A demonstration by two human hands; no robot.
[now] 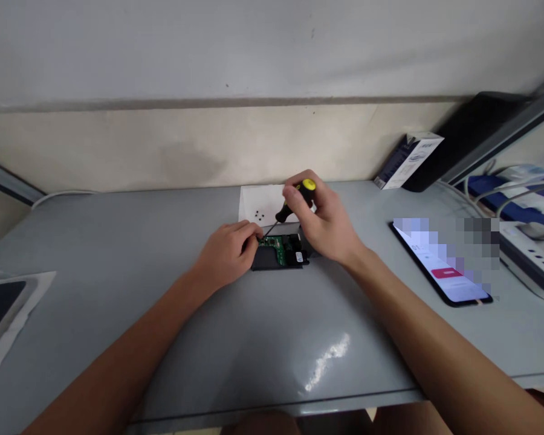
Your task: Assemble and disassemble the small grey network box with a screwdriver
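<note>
1. Status: partway, I'd judge. Green printed circuit board (280, 244) sits in shallow black plastic housing (265, 258), lying on the grey counter (118, 254) between the hands. Several small black screws (263, 215) are loose on the white paper (272, 196) behind. Can't tell if any remain fitted.
2. Right hand (324, 214): grip wrapped around yellow-and-black screwdriver (286, 211), shaft angled down to board's upper-left end. Tip contact unclear, so can't call that spot done.
3. Left hand (229, 251): curled, fingertips at housing's upper-left corner. Can't tell whether its grip pinches or just presses.
4. Containers: housing holds the board; white-and-dark-blue cardboard carton (410, 162) at far right, contents hidden.
</note>
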